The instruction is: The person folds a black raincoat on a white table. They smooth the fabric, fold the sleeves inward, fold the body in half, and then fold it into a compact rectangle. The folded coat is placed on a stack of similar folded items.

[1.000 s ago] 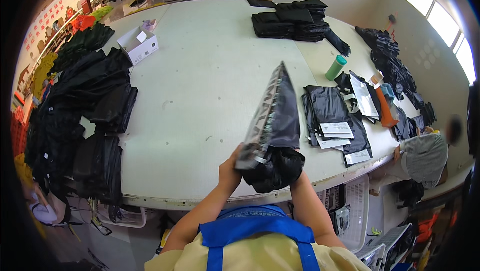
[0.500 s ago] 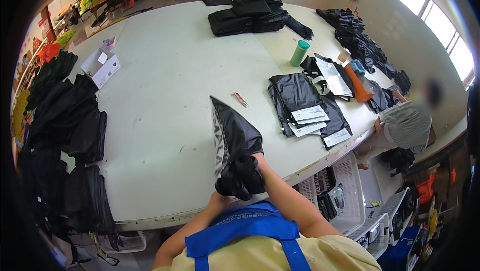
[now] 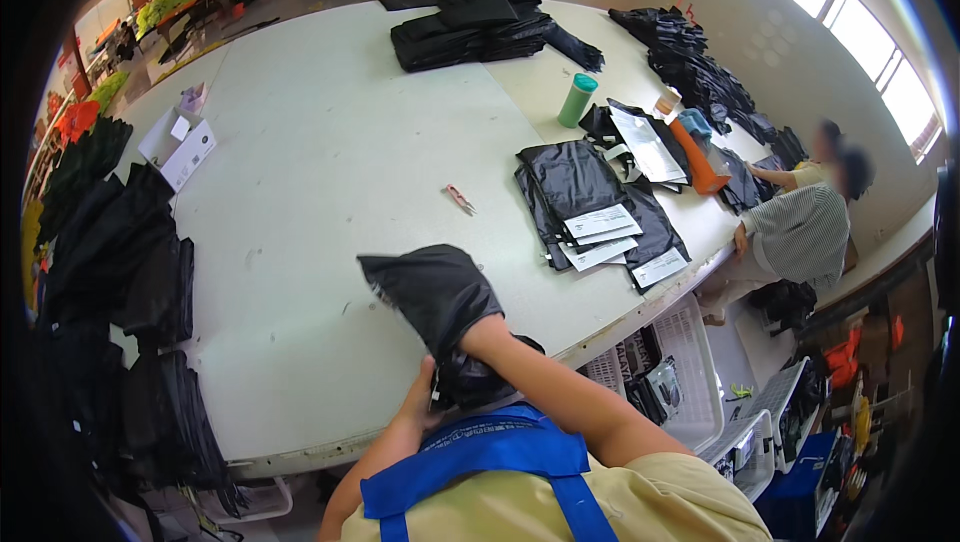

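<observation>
A shiny black fabric piece, bag-like in shape (image 3: 440,292), is held up over the table's near edge, its pointed end to the left. My right hand (image 3: 485,335) reaches into its folds, and the fingers are hidden by the cloth. Lower down, my left hand (image 3: 424,392) is closed on the bunched part of the same piece, close to my blue apron (image 3: 470,457). Beyond the piece, small red-handled thread snips (image 3: 460,199) lie on the white table (image 3: 300,242).
Folded black pieces with white papers (image 3: 575,187) lie right, near a green bottle (image 3: 577,100) and an orange object (image 3: 698,157). Black stacks (image 3: 470,27) stand at the back; more dark cloth (image 3: 120,272) and a white box (image 3: 178,149) are left. Co-workers (image 3: 800,227) work at right.
The black piece has swung lower and left, hiding its patterned side. My right hand has pushed farther into it; my left hand has come up along its side. A second person shows at right.
</observation>
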